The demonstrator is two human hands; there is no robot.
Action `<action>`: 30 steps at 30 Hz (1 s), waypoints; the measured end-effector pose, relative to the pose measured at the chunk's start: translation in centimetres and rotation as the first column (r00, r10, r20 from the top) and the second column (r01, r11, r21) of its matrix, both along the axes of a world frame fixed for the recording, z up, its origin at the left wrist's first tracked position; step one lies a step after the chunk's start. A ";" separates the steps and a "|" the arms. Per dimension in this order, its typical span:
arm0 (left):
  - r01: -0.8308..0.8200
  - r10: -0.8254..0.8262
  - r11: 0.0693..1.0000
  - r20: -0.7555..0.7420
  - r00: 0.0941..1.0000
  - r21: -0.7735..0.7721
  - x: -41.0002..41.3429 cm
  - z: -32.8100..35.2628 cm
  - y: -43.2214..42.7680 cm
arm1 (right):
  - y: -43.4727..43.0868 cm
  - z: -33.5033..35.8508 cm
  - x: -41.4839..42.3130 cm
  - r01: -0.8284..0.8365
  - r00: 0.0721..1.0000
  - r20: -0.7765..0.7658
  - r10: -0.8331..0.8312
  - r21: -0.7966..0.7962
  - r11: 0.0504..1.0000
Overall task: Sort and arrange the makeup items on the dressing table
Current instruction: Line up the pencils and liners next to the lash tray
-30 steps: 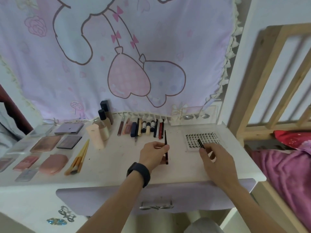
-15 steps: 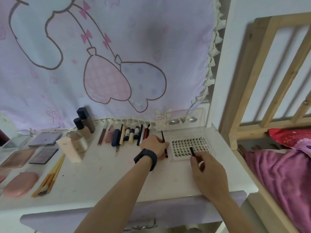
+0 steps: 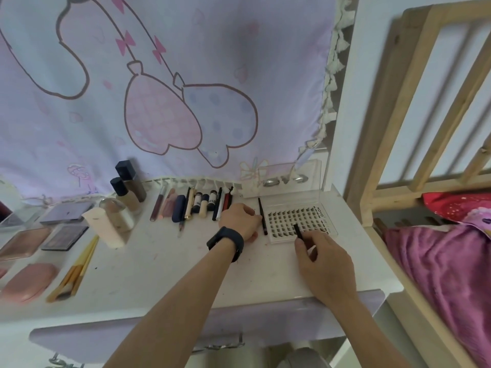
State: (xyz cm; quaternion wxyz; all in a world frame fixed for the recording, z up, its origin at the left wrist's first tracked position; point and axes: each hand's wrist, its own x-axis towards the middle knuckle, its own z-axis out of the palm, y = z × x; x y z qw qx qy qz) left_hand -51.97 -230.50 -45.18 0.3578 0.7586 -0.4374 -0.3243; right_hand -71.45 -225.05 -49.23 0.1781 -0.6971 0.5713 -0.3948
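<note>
— At the right end of the dressing table (image 3: 159, 261), what do you log for the hands?

— Right hand (image 3: 322, 258): thumb and forefinger pinch a short black stick (image 3: 298, 231), its far end over the clear lash tray (image 3: 329, 229). Left hand (image 3: 240, 221): fingers curled, fingertips against a thin black liner pencil (image 3: 262, 216) that lies just left of the tray. From my feed I cannot tell whether it grips the pencil or only touches it.

— Where does the pencil belong?

— My judgement: in the row of pens and tubes (image 3: 196, 205) along the curtain hem, just left of that hand. Further left, the foundation bottles (image 3: 127, 187), palettes (image 3: 63, 235) and brushes (image 3: 77, 266) lie in their own groups.

— How would you run the step?

— I would set the pencil parallel to the row, close beside the last pen. Light contact only, since the tubes look free to roll. The stick goes down beside the tray, not across the lash clusters, which a dragged tip could dislodge.
</note>
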 end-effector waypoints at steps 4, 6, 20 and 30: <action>0.022 -0.022 1.000 -0.015 1.000 0.003 0.1 0.5 0.5 | 0.0 0.0 0.0 0.004 1.000 -0.005 -0.004 -0.007 1.000; 0.025 -0.025 0.999 -0.001 1.000 -0.036 -0.1 0.8 1.0 | 0.0 -0.1 -0.1 -0.006 1.000 -0.008 0.005 -0.022 1.000; 0.269 -0.286 0.912 -0.011 0.958 -0.309 -0.3 1.9 5.2 | 0.6 0.0 -0.1 -0.106 0.992 -0.081 0.101 -0.056 0.993; 0.115 -0.117 0.993 -0.101 0.988 -0.022 3.1 1.6 0.2 | 1.2 -1.1 0.6 -0.192 0.932 -0.355 0.079 -0.298 0.935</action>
